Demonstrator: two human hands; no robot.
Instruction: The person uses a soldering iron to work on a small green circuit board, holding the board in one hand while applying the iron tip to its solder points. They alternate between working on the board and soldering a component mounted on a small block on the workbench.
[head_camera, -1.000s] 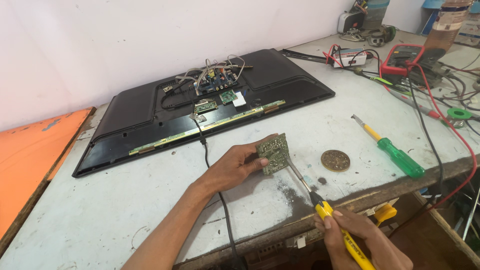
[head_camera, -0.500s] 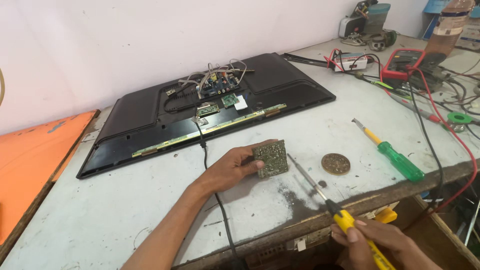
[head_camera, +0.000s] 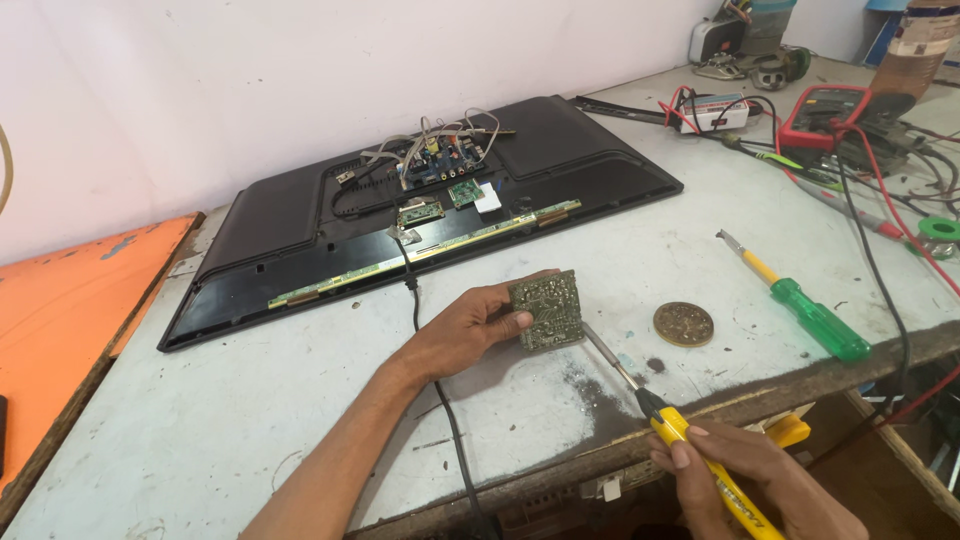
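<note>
My left hand (head_camera: 470, 325) holds a small greenish circuit board (head_camera: 547, 309) tilted up on the grey bench, thumb and fingers on its left edge. My right hand (head_camera: 745, 475) grips the yellow handle of a soldering iron (head_camera: 690, 440) near the bench's front edge. Its metal tip (head_camera: 592, 338) touches the board's lower right corner. A black cable (head_camera: 440, 400) runs under my left forearm.
A flat television (head_camera: 420, 200) lies face down behind, its boards and wires exposed. A round brass-coloured tin (head_camera: 684, 323) and a green-handled screwdriver (head_camera: 800, 305) lie to the right. A red multimeter (head_camera: 835, 110) with leads sits far right. An orange panel (head_camera: 70, 300) lies at left.
The view has shifted slightly. My right hand has drawn back toward the front edge with the iron, whose tip stays at the board. My left hand keeps the board in place.
</note>
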